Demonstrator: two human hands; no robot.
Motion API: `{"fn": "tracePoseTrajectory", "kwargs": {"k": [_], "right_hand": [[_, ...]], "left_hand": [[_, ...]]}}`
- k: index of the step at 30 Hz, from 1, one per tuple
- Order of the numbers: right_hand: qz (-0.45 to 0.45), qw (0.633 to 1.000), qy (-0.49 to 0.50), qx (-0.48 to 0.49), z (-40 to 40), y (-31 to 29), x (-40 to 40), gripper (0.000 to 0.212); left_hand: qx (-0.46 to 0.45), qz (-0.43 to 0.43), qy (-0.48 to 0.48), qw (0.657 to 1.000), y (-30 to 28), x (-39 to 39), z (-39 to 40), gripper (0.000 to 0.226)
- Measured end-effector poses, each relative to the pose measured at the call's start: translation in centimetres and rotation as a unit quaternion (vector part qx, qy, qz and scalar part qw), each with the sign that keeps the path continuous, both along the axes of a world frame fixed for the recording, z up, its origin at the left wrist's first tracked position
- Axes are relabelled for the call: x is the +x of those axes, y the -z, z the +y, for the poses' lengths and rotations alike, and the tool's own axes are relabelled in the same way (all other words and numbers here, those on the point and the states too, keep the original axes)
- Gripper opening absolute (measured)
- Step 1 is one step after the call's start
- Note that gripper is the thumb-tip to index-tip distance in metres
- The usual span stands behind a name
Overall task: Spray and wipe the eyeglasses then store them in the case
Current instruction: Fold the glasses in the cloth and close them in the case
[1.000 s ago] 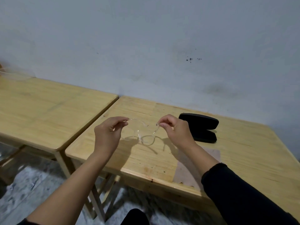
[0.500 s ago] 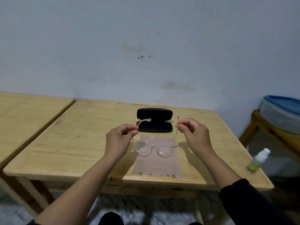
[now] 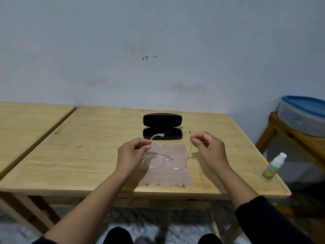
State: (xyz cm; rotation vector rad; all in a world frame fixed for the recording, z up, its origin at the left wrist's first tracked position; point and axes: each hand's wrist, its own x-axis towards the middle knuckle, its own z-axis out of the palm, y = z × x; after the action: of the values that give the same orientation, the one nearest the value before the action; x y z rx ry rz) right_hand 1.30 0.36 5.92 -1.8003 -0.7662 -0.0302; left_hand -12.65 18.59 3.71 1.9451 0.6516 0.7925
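**Pre-spray: glasses held over the cloth**

Wooden table (image 3: 70, 155) against a bare wall. Left hand (image 3: 131, 155) and right hand (image 3: 209, 150) each pinch a temple tip, eyeglasses (image 3: 166, 161) opened out over the cloth (image 3: 167, 176), lenses facing me. Case (image 3: 162, 126) sits open behind. Spray bottle (image 3: 273, 168) untouched at right edge. Next, likely: free right hand, grab bottle, keep frame steady one-handed.

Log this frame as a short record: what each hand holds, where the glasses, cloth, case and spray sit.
left hand: pinching the left temple arm
right hand: pinching the right temple arm
eyeglasses: clear frame, temples open, lenses over the cloth
cloth: flat on the table, near the front edge
case: black, open, behind the cloth
spray bottle: upright, at the table's right edge, untouched
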Motion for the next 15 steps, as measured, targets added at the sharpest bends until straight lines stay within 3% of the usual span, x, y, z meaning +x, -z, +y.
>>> {"fn": "tracePoseTrajectory", "kwargs": {"k": [11, 15], "right_hand": [[0.013, 1.000, -0.001, -0.007, -0.7, 0.6, -0.7, 0.020], [0.025, 1.000, 0.004, -0.013, -1.0, 0.7, -0.9, 0.027]], "left_hand": [[0.024, 0.011, 0.011, 1.000, 0.3, -0.2, 0.1, 0.016], [0.027, 0.011, 0.008, 1.000, 0.2, -0.5, 0.0, 0.023]]}}
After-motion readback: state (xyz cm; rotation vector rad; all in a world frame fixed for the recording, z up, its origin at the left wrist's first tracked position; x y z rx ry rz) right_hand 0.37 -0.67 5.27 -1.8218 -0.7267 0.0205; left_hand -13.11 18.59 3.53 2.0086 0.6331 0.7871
